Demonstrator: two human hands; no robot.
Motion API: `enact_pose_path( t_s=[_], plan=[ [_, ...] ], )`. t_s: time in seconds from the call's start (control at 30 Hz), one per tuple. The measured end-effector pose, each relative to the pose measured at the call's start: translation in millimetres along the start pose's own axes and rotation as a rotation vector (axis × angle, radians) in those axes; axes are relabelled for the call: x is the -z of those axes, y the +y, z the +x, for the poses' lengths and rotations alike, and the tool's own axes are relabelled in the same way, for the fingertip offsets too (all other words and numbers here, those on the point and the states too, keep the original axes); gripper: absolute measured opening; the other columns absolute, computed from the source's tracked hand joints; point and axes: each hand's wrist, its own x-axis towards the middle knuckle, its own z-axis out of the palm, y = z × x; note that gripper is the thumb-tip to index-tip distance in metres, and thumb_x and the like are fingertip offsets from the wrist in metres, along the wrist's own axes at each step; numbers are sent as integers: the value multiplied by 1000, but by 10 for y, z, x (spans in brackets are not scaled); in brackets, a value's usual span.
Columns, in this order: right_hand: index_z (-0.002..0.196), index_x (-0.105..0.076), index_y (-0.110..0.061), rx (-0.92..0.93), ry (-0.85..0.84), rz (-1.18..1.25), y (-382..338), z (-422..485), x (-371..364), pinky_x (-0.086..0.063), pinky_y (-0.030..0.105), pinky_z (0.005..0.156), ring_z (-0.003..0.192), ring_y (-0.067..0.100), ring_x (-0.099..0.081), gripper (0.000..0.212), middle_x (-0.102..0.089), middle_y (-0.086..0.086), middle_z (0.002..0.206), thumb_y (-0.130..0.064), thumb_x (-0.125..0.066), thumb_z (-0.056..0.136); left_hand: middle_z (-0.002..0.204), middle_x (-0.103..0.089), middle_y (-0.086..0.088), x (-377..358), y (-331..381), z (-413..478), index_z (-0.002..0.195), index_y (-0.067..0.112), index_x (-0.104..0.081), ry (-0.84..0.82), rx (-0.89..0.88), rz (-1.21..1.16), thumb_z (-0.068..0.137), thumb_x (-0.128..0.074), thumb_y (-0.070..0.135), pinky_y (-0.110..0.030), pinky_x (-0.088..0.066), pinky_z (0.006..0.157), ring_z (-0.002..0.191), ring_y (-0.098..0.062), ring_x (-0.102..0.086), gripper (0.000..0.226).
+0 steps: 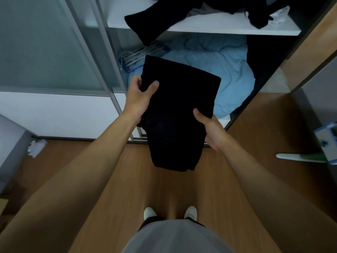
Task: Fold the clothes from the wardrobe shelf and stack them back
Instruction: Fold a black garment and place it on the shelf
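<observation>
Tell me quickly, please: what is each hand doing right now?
Left hand: fingers and thumb grip the left edge of the folded black garment.
Right hand: thumb on top, fingers underneath, holding the garment's right edge.

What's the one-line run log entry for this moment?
left hand: grips folded black garment | right hand: grips it | white shelf: unfolded dark clothes

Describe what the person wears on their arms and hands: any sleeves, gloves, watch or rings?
The left hand and right hand are bare: no gloves, and no ring shows on the visible fingers. The left arm and right arm are uncovered as far as the frame shows, with no sleeve, watch or wristband in view. Lower down are a grey top and white shoes.
</observation>
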Motion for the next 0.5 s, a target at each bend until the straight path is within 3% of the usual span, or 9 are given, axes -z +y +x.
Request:
enact_pose_path(
  t_s=[0.07, 0.17, 0.27, 0.37, 0.43, 0.5],
  plan=[
    [139, -56, -17, -36, -11, 112, -51, 15, 15, -51, 38, 103, 121, 21, -64, 48, -67, 4, 130, -38, -62, 96, 113, -57, 4, 98, -107, -13, 114, 23, -49, 161, -119, 122, 90, -71, 28, -15, -47, 87, 100, -7, -56, 33],
    [131, -65, -16, -87, -18, 233, -121, 39, 99, -49, 41, 105, 122, 27, -63, 45, -66, 8, 131, -44, -60, 96, 110, -53, -6, 176, -358, -133, 108, 16, -50, 295, -140, 159, 92, -63, 10, -29, -44, 98, 99, -12, -50, 21],
    [118, -74, -18, -97, -10, 321, -140, 68, 187, -48, 43, 104, 121, 28, -63, 39, -66, 10, 131, -45, -62, 93, 109, -59, -5, 129, -597, -296, 109, 14, -54, 135, 39, 121, 97, -60, 19, -31, -48, 97, 103, -16, -59, 14],
    [117, -75, -17, -135, -29, 343, -140, 86, 202, -52, 42, 99, 121, 29, -63, 41, -66, 11, 132, -46, -64, 91, 119, -62, 8, 58, -676, -373, 133, 24, -49, -145, 214, 31, 102, -48, 44, -17, -44, 89, 113, -8, -59, 36],
    [116, -75, -16, -160, -53, 359, -138, 85, 209, -54, 41, 97, 120, 29, -64, 42, -66, 11, 131, -47, -63, 91, 122, -60, 16, 27, -716, -361, 142, 28, -43, -206, 244, -21, 106, -40, 39, -11, -40, 91, 111, 5, -57, 38],
    [114, -76, -14, -172, -67, 401, -141, 65, 229, -56, 40, 93, 119, 28, -65, 42, -67, 12, 129, -47, -62, 92, 115, -61, 19, 18, -765, -344, 134, 31, -46, -168, 244, -52, 106, -38, 22, -5, -43, 83, 102, 12, -59, 30]
  ],
)
